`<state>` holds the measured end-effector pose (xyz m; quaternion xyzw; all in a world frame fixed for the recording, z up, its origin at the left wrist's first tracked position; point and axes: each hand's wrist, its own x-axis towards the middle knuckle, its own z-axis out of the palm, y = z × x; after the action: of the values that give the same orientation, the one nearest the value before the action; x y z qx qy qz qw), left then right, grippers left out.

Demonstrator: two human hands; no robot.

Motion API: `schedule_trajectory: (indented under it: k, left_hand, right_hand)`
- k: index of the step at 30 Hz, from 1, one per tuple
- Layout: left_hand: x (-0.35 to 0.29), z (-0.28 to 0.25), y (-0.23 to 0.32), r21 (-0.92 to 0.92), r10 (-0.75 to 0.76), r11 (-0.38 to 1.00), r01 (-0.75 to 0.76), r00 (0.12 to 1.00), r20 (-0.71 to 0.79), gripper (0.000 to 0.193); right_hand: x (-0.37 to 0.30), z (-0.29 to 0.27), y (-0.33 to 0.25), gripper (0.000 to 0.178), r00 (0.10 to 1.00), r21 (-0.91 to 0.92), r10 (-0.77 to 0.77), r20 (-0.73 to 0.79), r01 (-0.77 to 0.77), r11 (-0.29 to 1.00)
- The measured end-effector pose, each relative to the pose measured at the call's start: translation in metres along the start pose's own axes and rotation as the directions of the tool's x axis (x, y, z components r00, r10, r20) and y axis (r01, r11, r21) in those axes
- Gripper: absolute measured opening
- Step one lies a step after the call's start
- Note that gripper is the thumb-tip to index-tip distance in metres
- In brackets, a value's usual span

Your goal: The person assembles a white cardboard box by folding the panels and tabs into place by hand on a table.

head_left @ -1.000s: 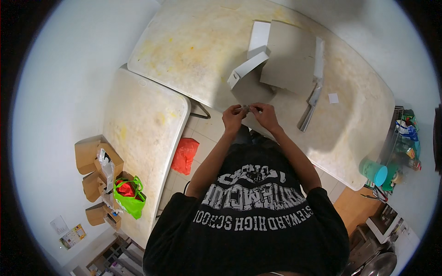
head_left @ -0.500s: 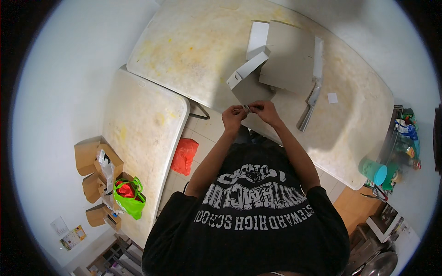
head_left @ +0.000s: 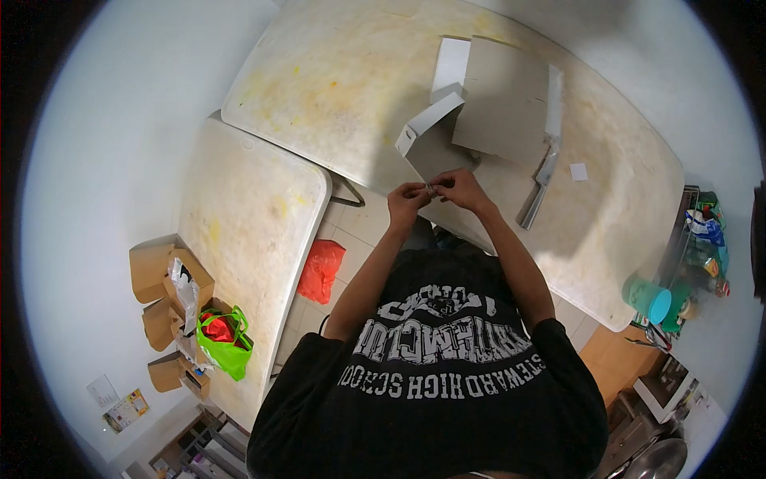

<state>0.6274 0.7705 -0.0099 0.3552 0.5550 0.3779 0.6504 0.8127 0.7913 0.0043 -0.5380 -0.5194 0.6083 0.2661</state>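
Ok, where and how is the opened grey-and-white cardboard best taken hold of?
Probably by the raised-looking white flap at the near left of the cardboard, pinched with the left hand coming from the left. The flap seems to offer a thin edge, while the grey panel is broad and harder to grasp. That hand is busy with a small item now.

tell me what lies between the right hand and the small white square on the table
In the head view, a knife lies on the table between the right hand and the small white square.
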Motion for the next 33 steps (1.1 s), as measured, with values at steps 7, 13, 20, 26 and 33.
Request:
schedule_trajectory:
  k: [7, 13, 20, 26, 33]
  left_hand:
    - [-0.001, 0.008, 0.021, 0.024, -0.090, 0.996, 0.091, 0.995, -0.047, 0.030]
    - [0.006, 0.005, 0.016, 0.227, -0.010, 0.973, 0.032, 0.995, -0.095, 0.030]
    - [0.008, 0.001, 0.020, 0.429, -0.180, 0.879, 0.207, 0.978, -0.103, 0.029]
    - [0.010, 0.004, 0.011, 0.346, -0.238, 0.912, 0.220, 0.971, 0.011, 0.029]
    - [0.018, -0.015, 0.016, 0.628, -0.037, 0.777, 0.046, 0.999, -0.027, 0.027]
  right_hand:
    - [0.000, 0.011, 0.001, 0.013, 0.982, -0.180, -0.139, -0.127, 0.115, 0.977]
    - [0.006, 0.022, 0.015, 0.015, 0.950, -0.271, -0.243, -0.196, 0.186, 0.945]
    - [-0.002, 0.024, 0.015, 0.021, 0.948, -0.205, -0.235, -0.216, 0.191, 0.960]
    - [-0.006, 0.017, 0.022, 0.023, 0.943, -0.168, -0.231, -0.241, 0.194, 0.967]
    - [-0.027, 0.009, 0.019, 0.028, 0.894, -0.701, -0.432, -0.120, 0.232, 0.674]
